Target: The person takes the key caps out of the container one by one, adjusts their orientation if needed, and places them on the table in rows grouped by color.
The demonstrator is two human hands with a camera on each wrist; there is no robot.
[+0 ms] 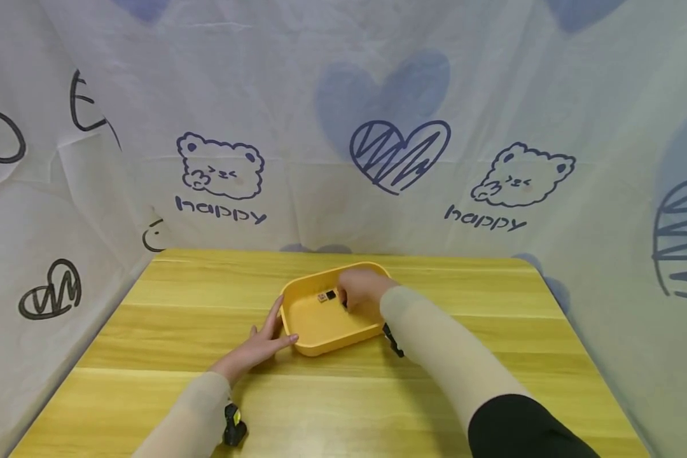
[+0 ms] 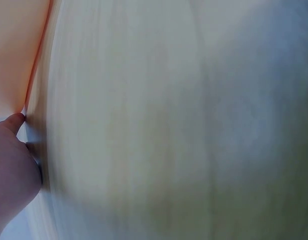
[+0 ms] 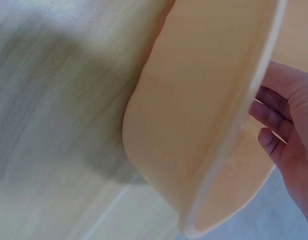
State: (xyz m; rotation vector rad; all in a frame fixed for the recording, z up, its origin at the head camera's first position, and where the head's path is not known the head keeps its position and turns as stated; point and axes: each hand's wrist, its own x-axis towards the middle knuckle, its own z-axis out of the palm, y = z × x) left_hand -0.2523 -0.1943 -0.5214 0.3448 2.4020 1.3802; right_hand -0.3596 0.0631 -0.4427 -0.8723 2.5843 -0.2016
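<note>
A shallow yellow plastic tray (image 1: 320, 324) with rounded corners sits on the table. My left hand (image 1: 261, 346) is at its left end, fingers spread and fairly straight along the outside, thumb at the near corner's rim. Inside the tray, my right hand (image 1: 362, 286) reaches down with curled fingers, a small black piece (image 1: 345, 305) at its fingertips. Left of these fingertips lie a small pale square piece with reddish marks (image 1: 322, 297) and a small black square piece (image 1: 331, 294). In the right wrist view the tray wall (image 3: 194, 100) hides the tips of some fingers.
The wood-grain table (image 1: 166, 331) extends around the tray on every side. Behind it hangs a white cloth (image 1: 309, 191) printed with hearts and bear faces. Black wrist devices show beneath both sleeves, the right one close to the tray's near right corner.
</note>
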